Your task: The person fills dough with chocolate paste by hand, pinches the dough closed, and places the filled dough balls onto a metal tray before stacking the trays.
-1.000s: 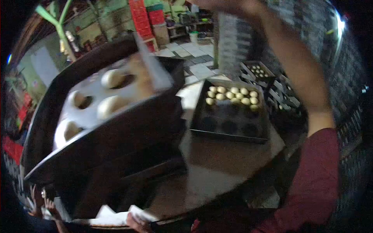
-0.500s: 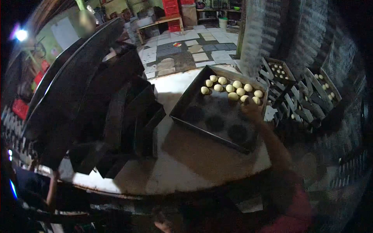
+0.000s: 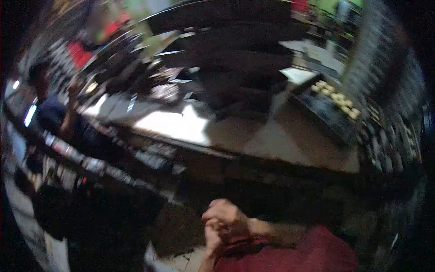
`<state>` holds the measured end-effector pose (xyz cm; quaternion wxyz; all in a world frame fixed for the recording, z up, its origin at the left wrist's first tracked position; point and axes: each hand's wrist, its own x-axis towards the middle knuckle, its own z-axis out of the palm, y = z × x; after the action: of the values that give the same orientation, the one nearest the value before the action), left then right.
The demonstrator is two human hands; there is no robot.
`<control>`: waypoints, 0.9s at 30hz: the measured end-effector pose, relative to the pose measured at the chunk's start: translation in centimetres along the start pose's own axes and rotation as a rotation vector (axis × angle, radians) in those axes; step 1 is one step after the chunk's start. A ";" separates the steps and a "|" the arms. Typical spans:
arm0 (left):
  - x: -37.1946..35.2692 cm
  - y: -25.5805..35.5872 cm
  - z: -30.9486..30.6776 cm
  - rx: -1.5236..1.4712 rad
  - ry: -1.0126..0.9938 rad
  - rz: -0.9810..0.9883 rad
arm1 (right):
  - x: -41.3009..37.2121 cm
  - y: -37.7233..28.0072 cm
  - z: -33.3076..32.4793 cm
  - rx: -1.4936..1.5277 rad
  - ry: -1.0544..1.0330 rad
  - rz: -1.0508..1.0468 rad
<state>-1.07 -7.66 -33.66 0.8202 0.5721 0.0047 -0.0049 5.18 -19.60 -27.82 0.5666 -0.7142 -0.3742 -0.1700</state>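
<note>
Close to my body, at the lower middle, my right hand [image 3: 229, 214] and my left hand [image 3: 213, 230] are pressed together, fingers closed. Whatever may lie between them is hidden. Well away from both hands, a dark square tray [image 3: 312, 115] rests at the right end of the table. Round pale dough balls [image 3: 337, 99] sit in rows along its far side, and the near part of its dark bottom shows.
Tall dark stacked trays [image 3: 226, 59] stand on the table [image 3: 312, 145] to the left of the dough tray. More trays [image 3: 389, 140] are at the right. Another person [image 3: 56, 113] is at the far left. The view is blurred.
My right hand has left the dough tray and come back to my body, meeting my left hand. The camera has swung left, so the tray now appears farther right.
</note>
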 end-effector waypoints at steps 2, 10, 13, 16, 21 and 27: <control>0.3 2.2 -1.0 -0.276 0.089 -0.457 | 0.7 5.2 3.8 -0.045 -0.092 0.097; 10.6 1.4 -13.0 -0.734 0.047 -0.534 | 15.3 22.7 9.5 -0.239 0.179 0.456; 17.5 3.3 -13.3 -0.315 0.132 -0.513 | 24.4 32.4 10.8 -0.410 0.376 0.522; 24.8 4.7 -14.2 -0.227 0.151 -0.369 | 30.4 40.0 12.7 -0.492 0.559 0.678; 36.1 3.0 -18.7 -0.070 0.312 -0.204 | 28.9 38.7 13.6 -0.442 0.630 0.619; 46.6 4.5 -19.0 -0.010 -0.326 -0.320 | 39.2 40.0 12.7 -0.541 0.235 0.456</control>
<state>45.54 11.61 -36.63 0.8017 0.5515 -0.0371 -0.2274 57.93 2.63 -32.77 0.4199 -0.8786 -0.0793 -0.2130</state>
